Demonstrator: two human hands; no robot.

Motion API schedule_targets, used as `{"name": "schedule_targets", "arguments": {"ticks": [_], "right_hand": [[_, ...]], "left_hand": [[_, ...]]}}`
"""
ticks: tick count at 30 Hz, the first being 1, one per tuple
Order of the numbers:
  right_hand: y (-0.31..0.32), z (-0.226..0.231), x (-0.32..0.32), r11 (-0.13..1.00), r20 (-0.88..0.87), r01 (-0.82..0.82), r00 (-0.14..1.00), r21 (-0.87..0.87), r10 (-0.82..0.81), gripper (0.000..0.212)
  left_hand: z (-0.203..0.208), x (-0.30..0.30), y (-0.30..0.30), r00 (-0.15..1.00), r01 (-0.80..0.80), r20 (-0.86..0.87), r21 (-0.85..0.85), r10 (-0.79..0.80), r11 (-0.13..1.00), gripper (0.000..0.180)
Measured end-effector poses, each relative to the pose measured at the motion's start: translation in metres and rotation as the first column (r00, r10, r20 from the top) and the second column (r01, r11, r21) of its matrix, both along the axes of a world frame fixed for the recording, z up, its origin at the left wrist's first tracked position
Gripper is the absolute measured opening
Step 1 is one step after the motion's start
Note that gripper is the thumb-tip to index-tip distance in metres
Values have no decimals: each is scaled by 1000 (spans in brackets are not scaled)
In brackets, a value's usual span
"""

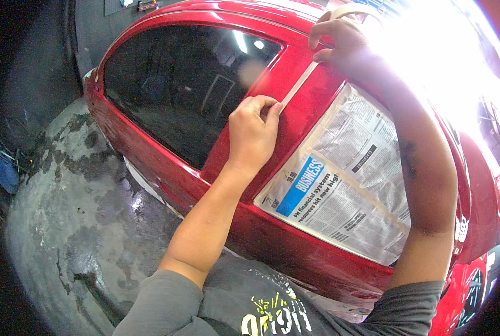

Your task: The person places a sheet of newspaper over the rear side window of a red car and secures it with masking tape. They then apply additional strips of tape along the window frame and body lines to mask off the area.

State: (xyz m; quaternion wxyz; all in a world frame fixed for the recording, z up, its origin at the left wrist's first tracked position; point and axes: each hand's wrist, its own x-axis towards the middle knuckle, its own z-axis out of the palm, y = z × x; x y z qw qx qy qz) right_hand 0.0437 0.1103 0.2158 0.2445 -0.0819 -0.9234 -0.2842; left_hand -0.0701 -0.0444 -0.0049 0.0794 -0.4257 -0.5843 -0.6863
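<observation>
- Across the flank of a glossy red car body [283, 241], a person holds a narrow, pale cream strip of tape [299, 84] at a slant, hands well apart.
- Strung over a smooth red panel [294, 120], the strip runs between the right edge of a dark-tinted glass window [177, 84] and the left edge of grey printed newspaper sheets [373, 140]; whether its middle touches the paint, this onlooker cannot tell.
- Light, thin and limp by the look of it, the strip would likely twist, crease or tear under a hard tug; its ends seem the place to take hold, with fingertips and an even pull. The cream, ring-shaped roll [353, 10] appears stiffer, best gripped about its rim.
- At the lower end, the left hand [255, 126] pinches the strip between thumb and forefinger, knuckles up, the bare left forearm [210, 218] slanting up to it.
- Near the panel's upper edge, the right hand [339, 39] curls beside the roll, the right forearm [423, 151] arched past the newspaper's right edge; glare hides how firmly its fingers close.
</observation>
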Motion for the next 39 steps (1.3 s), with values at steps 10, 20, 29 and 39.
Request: {"name": "schedule_targets", "arguments": {"ticks": [10,20,29,39], "right_hand": [[-30,-12,31,957,91,-243,969,160,230,21],[-71,-84,8,945,342,-300,908,130,241,29],[-76,-101,-13,941,537,-277,833,195,134,14],[-76,-113,-12,937,389,-297,898,185,208,13]], "left_hand": [[-17,1,8,1000,1,-11,201,1,980,11],[-125,-12,-71,971,-77,-227,-5,74,997,28],[-132,11,-44,941,-222,-232,125,246,967,16],[-123,10,-42,934,-259,-253,9,253,966,8]]}}
